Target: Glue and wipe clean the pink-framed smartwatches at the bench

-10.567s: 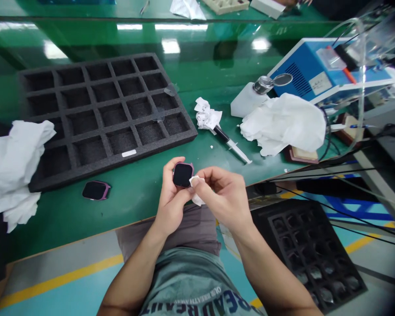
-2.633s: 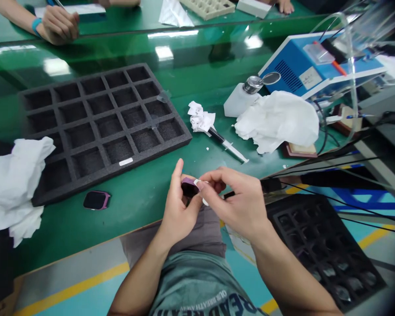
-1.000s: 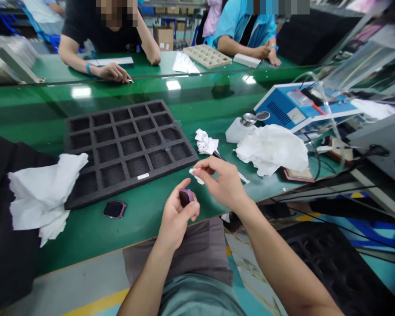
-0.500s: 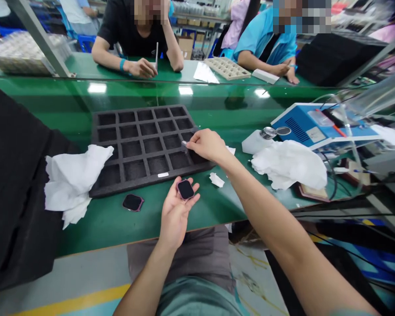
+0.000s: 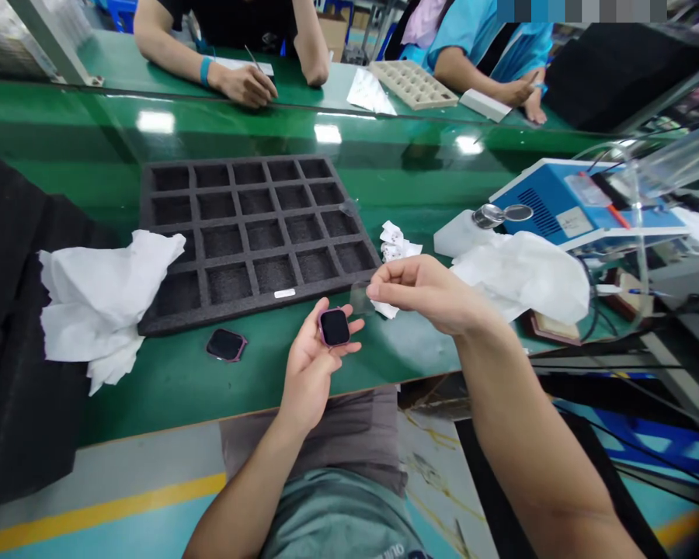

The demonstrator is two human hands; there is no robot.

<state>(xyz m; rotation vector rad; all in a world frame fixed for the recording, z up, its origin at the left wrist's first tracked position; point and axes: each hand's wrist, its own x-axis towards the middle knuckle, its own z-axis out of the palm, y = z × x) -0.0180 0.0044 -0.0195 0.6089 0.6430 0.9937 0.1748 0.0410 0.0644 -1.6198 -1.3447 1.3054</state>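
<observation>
In my left hand (image 5: pixel 307 380) lies a strapless smartwatch (image 5: pixel 334 327) with a black screen and a purple-pink frame; thumb and fingers hold it at its edges, screen up. My right hand (image 5: pixel 428 293), just to its right, pinches a small clear film (image 5: pixel 359 298) between thumb and forefinger. The film is apart from the watch. A second smartwatch (image 5: pixel 226 345) of the same look rests on the green table to the left. Beyond both hands is a black foam tray (image 5: pixel 228 311) with rows of square pockets.
White cloths lie at the left (image 5: pixel 102 287) and right (image 5: pixel 518 268). Crumpled tissue (image 5: pixel 397 244) sits right of the tray. A white bottle (image 5: pixel 457 235) and a blue machine (image 5: pixel 539 210) stand farther right. Black foam blocks (image 5: pixel 23 310) rise at the left. Two people sit opposite.
My right hand has moved from the tray's right side toward me and to the right, carrying the clear film. The left hand still holds the watch. The head view has tilted down.
</observation>
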